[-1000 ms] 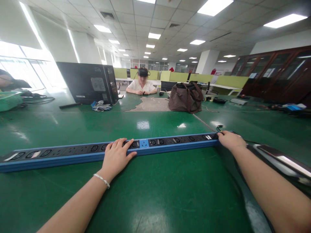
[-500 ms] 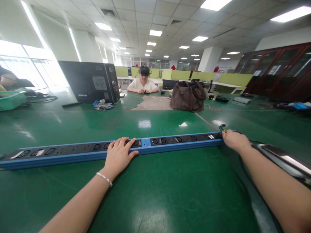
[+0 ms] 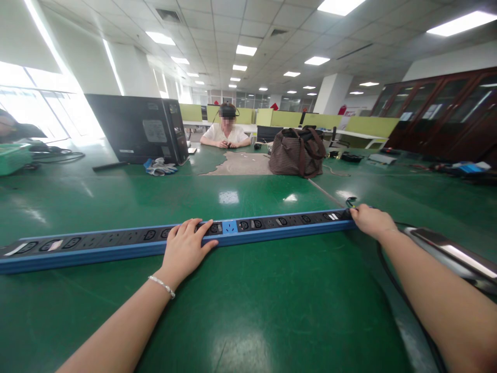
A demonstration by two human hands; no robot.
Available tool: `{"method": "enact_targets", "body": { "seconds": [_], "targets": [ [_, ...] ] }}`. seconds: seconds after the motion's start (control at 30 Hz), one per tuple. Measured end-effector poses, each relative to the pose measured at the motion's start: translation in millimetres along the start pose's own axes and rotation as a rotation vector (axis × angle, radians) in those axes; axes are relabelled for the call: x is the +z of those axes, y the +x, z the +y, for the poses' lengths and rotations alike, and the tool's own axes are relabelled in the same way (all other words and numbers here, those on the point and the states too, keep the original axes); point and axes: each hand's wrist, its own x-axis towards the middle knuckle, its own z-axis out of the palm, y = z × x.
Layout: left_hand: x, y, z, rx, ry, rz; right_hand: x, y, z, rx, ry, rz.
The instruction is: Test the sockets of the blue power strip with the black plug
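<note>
A long blue and black power strip (image 3: 267, 225) lies across the green tabletop (image 3: 279, 300), lined with several sockets and one blue socket near its middle. My left hand (image 3: 186, 247) rests on its top, just left of the blue socket, with fingers spread and the thumb along the near edge. At the strip's right end, my right hand (image 3: 370, 220) is closed around the end; exactly what its fingertips press on is hidden. A dark cable end (image 3: 351, 202) sticks up beside that hand, and a black cable (image 3: 388, 274) runs below the right forearm.
To the right lies a dark, shiny flat device (image 3: 454, 251). Farther back stand a black computer case (image 3: 135, 129), gloves (image 3: 160, 167) and a brown bag (image 3: 297, 153). Another person (image 3: 227, 132) sits across the table. A green basket (image 3: 15, 158) is at far left.
The whole view has shifted slightly, so everything appears a little farther left. Both hands keep their places on the power strip.
</note>
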Motion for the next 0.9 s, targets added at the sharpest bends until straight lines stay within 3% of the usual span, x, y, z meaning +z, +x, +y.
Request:
{"method": "enact_targets", "body": {
  "seconds": [0.1,0.33,0.9],
  "targets": [
    [-0.1,-0.1,0.0,0.0,-0.006,0.007,-6.9,-1.2,1.5,0.031,0.024,-0.019],
    [0.1,-0.4,0.0,0.0,-0.005,0.01,-10.4,5.9,16.1,-0.107,0.058,-0.127],
    [1.2,-0.4,-0.9,0.014,0.01,0.015,-6.5,-0.8,10.6,-0.087,-0.02,-0.105]
  ]
}}
